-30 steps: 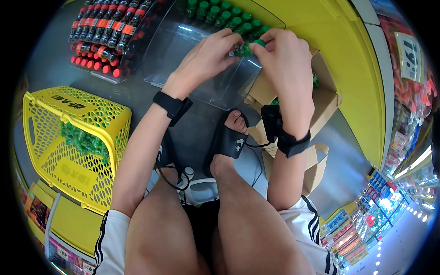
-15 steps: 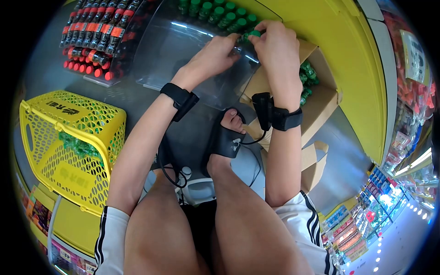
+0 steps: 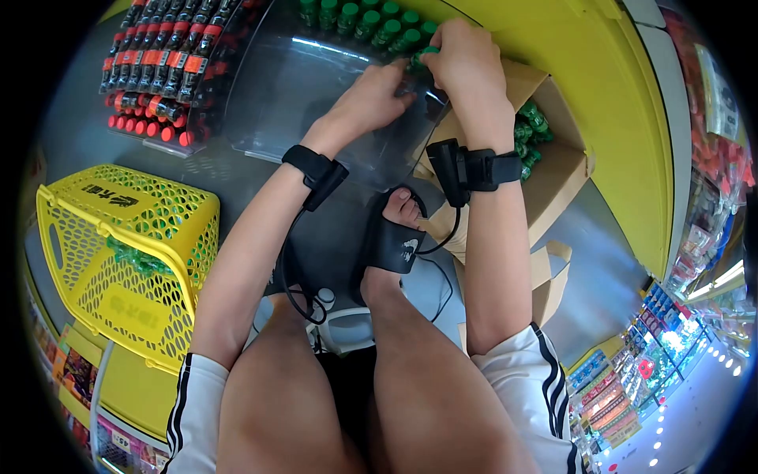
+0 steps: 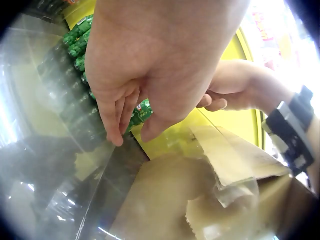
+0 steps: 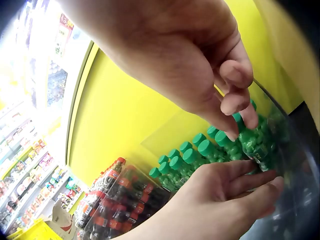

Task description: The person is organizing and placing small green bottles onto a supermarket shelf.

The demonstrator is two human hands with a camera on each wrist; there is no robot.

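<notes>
A small green bottle (image 5: 256,149) with a green cap stands roughly upright at the near end of the rows of green-capped bottles (image 5: 187,157) inside a clear plastic bin (image 3: 308,103). My right hand (image 3: 470,59) comes down from above and pinches this bottle by its cap with thumb and fingers. On the other side, my left hand (image 3: 367,99) reaches low into the bin, its fairly straight fingers (image 5: 245,185) against the bottle's lower body. From the left wrist, only a green label shows past the left hand (image 4: 145,65).
Beside the bin stands an open cardboard box (image 3: 564,189) holding more green bottles. Dark bottles with red caps (image 3: 158,59) are stacked to the left. A yellow basket (image 3: 142,186) with green bottles lies at lower left. A yellow panel (image 3: 600,87) rises behind.
Both hands have moved farther out with the green bottle, bringing it from above the bin's near part down to the end of the rows. The left hand's grip has loosened.
</notes>
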